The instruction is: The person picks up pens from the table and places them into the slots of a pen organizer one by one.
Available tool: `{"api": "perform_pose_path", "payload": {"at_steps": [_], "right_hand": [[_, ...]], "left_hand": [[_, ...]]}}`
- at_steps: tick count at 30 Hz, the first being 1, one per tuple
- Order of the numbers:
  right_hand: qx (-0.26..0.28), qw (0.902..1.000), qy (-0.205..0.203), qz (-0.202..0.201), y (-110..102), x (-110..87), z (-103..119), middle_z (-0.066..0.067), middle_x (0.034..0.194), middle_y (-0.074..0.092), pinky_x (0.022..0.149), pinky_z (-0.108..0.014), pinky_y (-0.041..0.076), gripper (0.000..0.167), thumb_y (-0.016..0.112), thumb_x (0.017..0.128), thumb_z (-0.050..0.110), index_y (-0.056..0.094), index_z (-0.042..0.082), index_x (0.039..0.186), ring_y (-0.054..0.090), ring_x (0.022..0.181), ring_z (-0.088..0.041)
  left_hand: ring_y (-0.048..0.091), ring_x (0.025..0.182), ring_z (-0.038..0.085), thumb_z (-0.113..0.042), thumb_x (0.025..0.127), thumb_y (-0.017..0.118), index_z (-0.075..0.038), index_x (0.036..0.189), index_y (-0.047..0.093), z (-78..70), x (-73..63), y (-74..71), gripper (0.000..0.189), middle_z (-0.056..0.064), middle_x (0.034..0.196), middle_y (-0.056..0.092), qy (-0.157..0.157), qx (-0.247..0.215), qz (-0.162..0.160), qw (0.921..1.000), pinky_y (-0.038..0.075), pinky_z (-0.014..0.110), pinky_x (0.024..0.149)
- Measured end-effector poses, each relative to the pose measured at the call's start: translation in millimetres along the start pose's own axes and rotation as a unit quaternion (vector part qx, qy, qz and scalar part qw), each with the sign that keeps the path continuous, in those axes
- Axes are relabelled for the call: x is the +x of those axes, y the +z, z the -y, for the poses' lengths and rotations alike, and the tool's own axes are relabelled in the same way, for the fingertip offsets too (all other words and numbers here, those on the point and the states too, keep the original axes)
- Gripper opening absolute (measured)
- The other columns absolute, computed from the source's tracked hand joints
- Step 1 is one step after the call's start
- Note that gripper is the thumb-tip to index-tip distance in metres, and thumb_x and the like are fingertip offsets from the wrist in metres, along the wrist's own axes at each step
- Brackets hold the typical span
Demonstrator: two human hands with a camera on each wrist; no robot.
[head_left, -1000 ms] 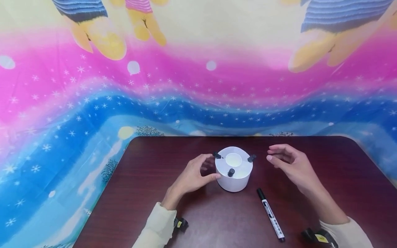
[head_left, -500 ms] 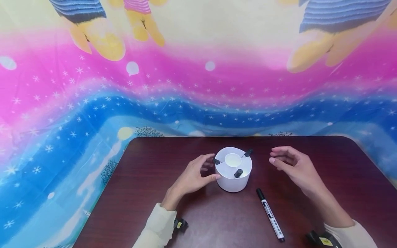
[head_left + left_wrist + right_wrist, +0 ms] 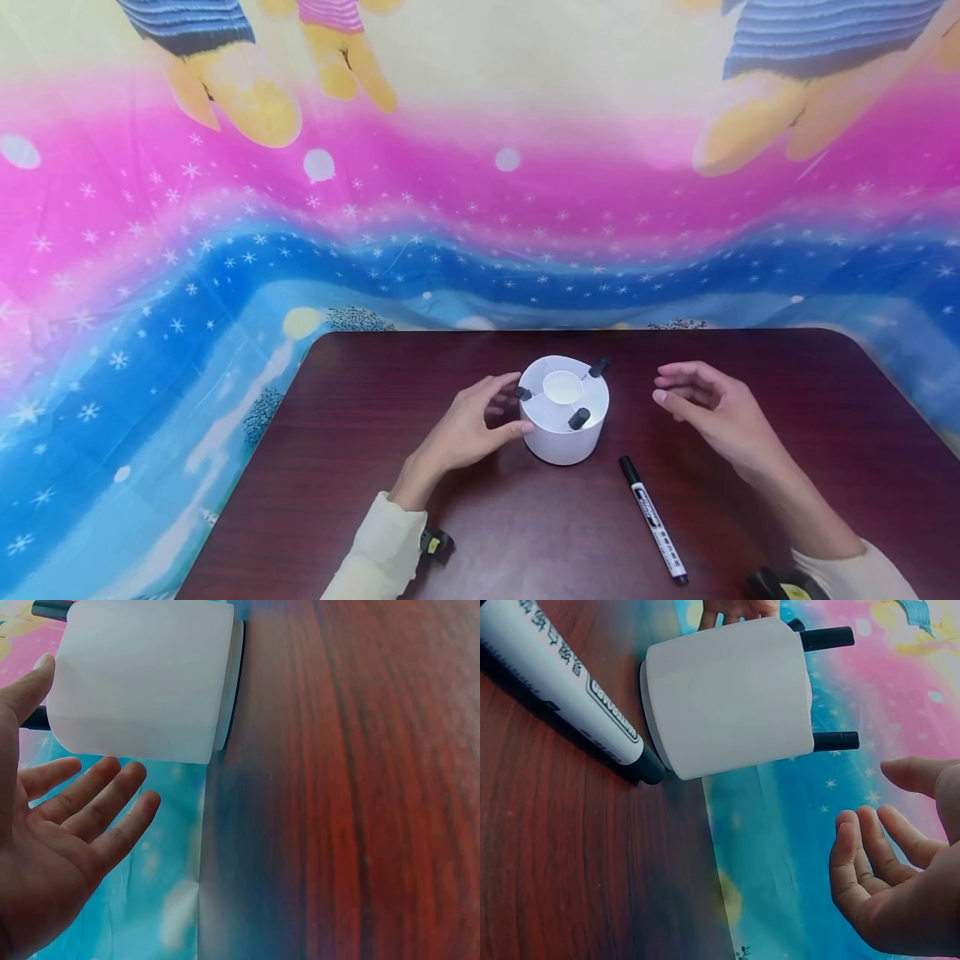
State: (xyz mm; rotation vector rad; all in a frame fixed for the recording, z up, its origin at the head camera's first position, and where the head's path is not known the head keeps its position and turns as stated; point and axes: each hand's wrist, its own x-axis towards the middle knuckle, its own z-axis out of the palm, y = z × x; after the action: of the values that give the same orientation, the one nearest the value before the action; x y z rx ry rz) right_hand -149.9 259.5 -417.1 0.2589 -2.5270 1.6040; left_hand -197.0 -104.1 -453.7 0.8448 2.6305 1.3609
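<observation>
A white round divided pen holder (image 3: 564, 437) stands upright on the table, with three black pen-like ends, one of them a front black end (image 3: 579, 418), poking above its rim. My left hand (image 3: 468, 425) is at its left side, fingers spread and thumb tip right at the wall in the head view. The left wrist view shows the relaxed left fingers (image 3: 112, 795) beside the white wall. My right hand (image 3: 720, 412) hovers to the right, apart from the holder, fingers loosely bent around nothing. A black-capped white marker (image 3: 654, 521) lies on the table between holder and right hand.
The dark red wooden table (image 3: 360, 392) has a rounded far edge. Behind it hangs a colourful patterned cloth (image 3: 450, 200). Black wrist devices, such as the left wrist device (image 3: 437, 544), sit at both pale sleeves.
The pen holder has turned in place: its front black end has shifted right and its right-hand one has moved back. My right hand has drifted slightly right and down. The left hand stays nearly still.
</observation>
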Motion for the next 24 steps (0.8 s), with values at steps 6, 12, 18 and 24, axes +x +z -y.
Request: {"api": "perform_pose_path", "payload": {"at_steps": [6,12,18,24], "right_hand": [[0.003,0.9999,-0.006,0.009,0,-5.2,-5,0.023,0.11,0.073,0.074,-0.024,0.061,0.032,0.073,0.103,0.013,0.066,0.004,0.132,0.074,0.095,0.001],[-0.016,0.9994,0.013,0.028,-1,-13.4,-8,0.023,0.111,0.071,0.074,-0.027,0.063,0.039,0.075,0.103,0.017,0.064,0.002,0.137,0.073,0.096,0.0],[-0.032,0.9961,0.057,0.06,1,-22.9,-14,0.005,0.122,0.073,0.076,-0.031,0.064,0.046,0.074,0.104,0.024,0.062,0.003,0.143,0.07,0.099,0.0],[-0.036,0.9916,0.087,0.089,6,-33.2,-20,-0.02,0.134,0.07,0.077,-0.031,0.063,0.051,0.074,0.103,0.026,0.06,0.002,0.146,0.07,0.099,0.0]], "left_hand": [[0.071,0.125,0.018,-0.04,0.095,0.084,-0.021,0.164,0.044,0.3,-0.2,1.5,0.082,0.002,0.147,0.064,-0.005,0.005,0.014,0.9999,0.06,0.035,0.106],[0.071,0.123,0.017,-0.041,0.095,0.084,-0.022,0.164,0.044,0.5,0.1,2.7,0.082,0.002,0.144,0.066,-0.001,0.01,0.013,0.9999,0.06,0.035,0.105],[0.071,0.122,0.019,-0.042,0.095,0.083,-0.021,0.165,0.043,-0.3,0.0,3.1,0.083,0.004,0.144,0.066,-0.005,0.014,0.016,0.9998,0.06,0.038,0.106],[0.072,0.122,0.019,-0.043,0.095,0.083,-0.022,0.164,0.043,0.1,0.3,3.2,0.083,0.004,0.144,0.066,-0.005,0.018,0.015,0.9997,0.06,0.039,0.105]]}}
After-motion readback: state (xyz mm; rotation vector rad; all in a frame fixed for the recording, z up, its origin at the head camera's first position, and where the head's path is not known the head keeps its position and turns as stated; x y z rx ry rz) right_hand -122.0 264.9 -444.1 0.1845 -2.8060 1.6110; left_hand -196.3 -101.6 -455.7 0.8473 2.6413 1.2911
